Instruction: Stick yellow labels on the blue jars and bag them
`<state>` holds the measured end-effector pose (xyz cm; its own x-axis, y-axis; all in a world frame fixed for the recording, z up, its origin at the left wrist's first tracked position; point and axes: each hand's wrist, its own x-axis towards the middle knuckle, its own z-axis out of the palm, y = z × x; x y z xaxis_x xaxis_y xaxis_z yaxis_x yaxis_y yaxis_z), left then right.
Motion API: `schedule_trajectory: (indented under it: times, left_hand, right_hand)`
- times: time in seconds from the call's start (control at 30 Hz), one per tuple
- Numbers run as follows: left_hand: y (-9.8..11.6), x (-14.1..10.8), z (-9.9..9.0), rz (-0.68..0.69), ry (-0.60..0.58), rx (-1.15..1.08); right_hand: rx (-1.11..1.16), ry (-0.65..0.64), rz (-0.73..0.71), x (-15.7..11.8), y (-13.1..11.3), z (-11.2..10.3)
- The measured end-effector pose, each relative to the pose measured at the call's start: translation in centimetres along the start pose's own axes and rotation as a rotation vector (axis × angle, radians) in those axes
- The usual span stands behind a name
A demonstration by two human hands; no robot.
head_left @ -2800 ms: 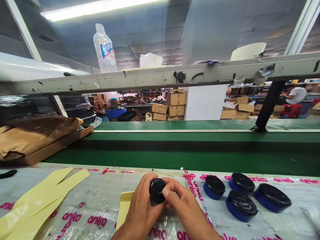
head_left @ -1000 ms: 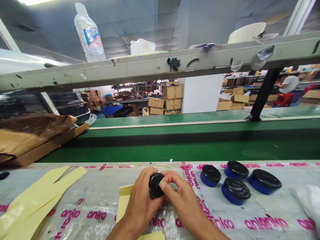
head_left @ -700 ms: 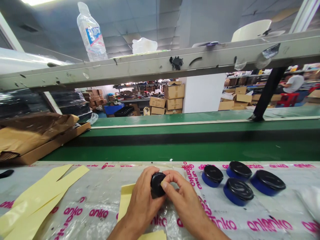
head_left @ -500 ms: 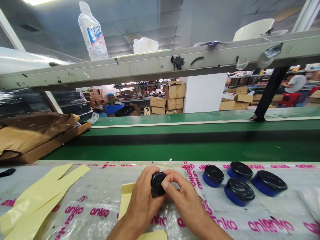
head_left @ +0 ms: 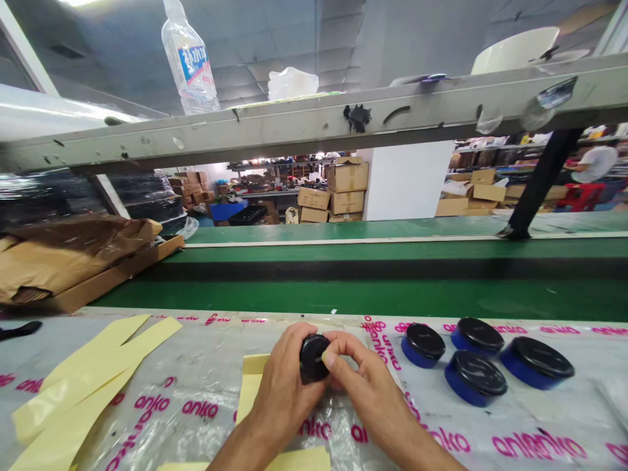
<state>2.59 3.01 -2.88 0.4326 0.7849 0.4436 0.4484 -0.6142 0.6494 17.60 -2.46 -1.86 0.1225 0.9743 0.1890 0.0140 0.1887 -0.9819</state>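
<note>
My left hand is wrapped around a small round tub with a glossy black lid, its lid turned up towards me. Thumb and forefinger of my right hand are pinched together at the right side of that lid; what they grip, if anything, is too small to make out. Under and beside my left wrist lie pale yellow paper strips. To the right stand several similar round tubs, blue with black lids, such as the nearest tub.
Long yellow paper sheets lie at the left on the plastic-covered table. Behind runs a green conveyor belt. A brown paper-filled carton sits at the left. Overhead, a shelf beam carries a plastic bottle.
The scene has shifted slightly to the right as my head moved. Both hands keep nearly the same hold on the tub, the right still pinching at the lid.
</note>
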Motion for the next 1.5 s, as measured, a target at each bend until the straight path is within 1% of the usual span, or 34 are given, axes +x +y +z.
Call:
schedule_trajectory:
  times: [0.4,0.6,0.87,1.13,1.5]
  left_hand:
    - [-0.1,0.0,0.2,0.021,-0.023,0.009]
    - [-0.2,-0.1,0.1,0.018,-0.028,0.019]
    - [-0.2,-0.1,0.2,0.01,-0.015,0.031]
    - [-0.4,-0.2,0.4,0.036,-0.001,0.046]
    - [-0.3,-0.1,0.5,0.041,0.024,0.073]
  right_hand:
    - [-0.026,0.009,-0.037,-0.1,0.6,0.1]
    - [-0.033,0.036,-0.039,-0.1,0.8,0.3]
    - [-0.031,0.057,-0.059,-0.1,1.2,0.4]
    - [-0.047,0.077,-0.071,-0.1,1.7,0.5]
    - [-0.068,0.149,-0.073,-0.1,1.8,0.8]
